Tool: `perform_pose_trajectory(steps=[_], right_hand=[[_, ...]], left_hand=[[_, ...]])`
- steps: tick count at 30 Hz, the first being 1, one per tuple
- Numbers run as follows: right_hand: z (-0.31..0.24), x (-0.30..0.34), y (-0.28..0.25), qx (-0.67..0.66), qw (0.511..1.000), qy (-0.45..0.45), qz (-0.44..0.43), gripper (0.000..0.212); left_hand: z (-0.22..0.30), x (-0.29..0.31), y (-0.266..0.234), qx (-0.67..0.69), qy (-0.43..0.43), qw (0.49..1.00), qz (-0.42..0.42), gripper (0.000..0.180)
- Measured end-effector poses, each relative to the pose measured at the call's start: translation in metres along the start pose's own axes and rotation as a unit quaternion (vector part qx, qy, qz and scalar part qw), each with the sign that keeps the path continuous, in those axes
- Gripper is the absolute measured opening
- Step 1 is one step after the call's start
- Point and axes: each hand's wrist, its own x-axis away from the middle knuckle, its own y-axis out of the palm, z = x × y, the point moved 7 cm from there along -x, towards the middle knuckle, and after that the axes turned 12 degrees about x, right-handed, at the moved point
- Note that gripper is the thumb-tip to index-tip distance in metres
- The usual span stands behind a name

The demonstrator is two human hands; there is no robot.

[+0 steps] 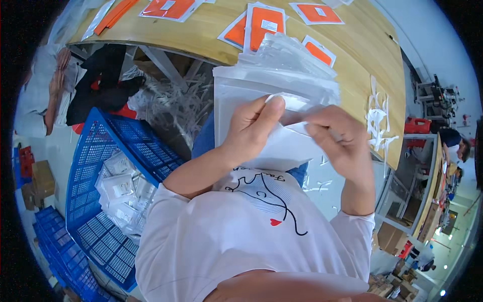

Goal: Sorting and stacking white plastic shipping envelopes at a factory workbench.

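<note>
My left hand (256, 126) is closed on a small white plastic bag (297, 103), its thumb pressed on top near the bag's edge. Just to the right, my right hand (342, 138) has its fingers drawn together beside a white flap. Those fingers are slightly blurred, and what they pinch is hidden. Beneath both hands lies a stack of white sheets or bags (226, 88), between my body and the table edge. Clear plastic bags (292, 55) lie fanned out beyond it, reaching onto the table.
Orange items in clear packs (264, 27) lie on the wooden table (196, 38). White strips (377, 118) hang by its right edge. At my left a blue basket (83, 176) holds several packed white items (121, 189). Another person's hand (58, 75) shows at far left.
</note>
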Motion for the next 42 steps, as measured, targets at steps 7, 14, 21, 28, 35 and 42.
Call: perform_pose_trajectory(steps=[7,14,21,28,35,42], right_hand=[[-0.017,0.006,0.023,0.29,0.937,-0.099,0.169,0.018],[0.002,0.007,0.046,0.167,0.976,-0.075,0.116,0.027],[0.025,0.003,0.04,0.013,0.998,0.047,0.028,0.028],[-0.003,-0.011,0.029,0.123,0.968,-0.039,0.217,0.02],[0.076,0.065,-0.072,-0.098,0.838,0.173,0.508,0.008],[0.005,0.026,0.019,0.075,0.96,-0.012,0.271,0.024]], left_hand=[[-0.013,-0.001,-0.002,-0.035,0.019,0.999,-0.003,0.03],[-0.023,-0.002,-0.021,-0.011,0.014,0.999,0.046,0.024],[-0.008,-0.003,-0.009,-0.111,-0.035,0.993,-0.023,0.011],[0.002,-0.007,0.002,-0.192,0.046,0.979,-0.049,0.019],[0.005,-0.009,-0.008,-0.204,-0.033,0.978,-0.033,0.023],[0.005,-0.011,0.01,-0.285,0.06,0.953,-0.079,0.024]])
